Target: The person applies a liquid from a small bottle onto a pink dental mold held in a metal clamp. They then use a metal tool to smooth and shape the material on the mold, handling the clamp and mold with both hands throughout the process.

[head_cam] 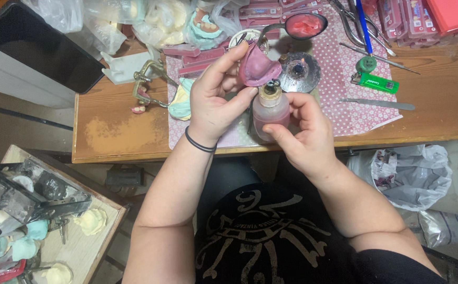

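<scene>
Over the wooden table (118,131), two hands are busy.
Left hand (215,102) pinches a pink wax plate (258,68); right hand (300,131) wraps around a small pink bottle (270,113).

You have two hands in view: left hand (215,97) at 12 o'clock, right hand (302,134) just past it toward 1. One pink wax plate (258,67), one small pink bottle (270,111). One black wristband (198,143). One green lighter (375,82) at 2 o'clock; one flat metal spatula (378,103) below it. One round burner (298,71). One spoon of pink wax (303,25) at 12. One dark tablet (42,47) at 10. One metal articulator (147,84).
</scene>
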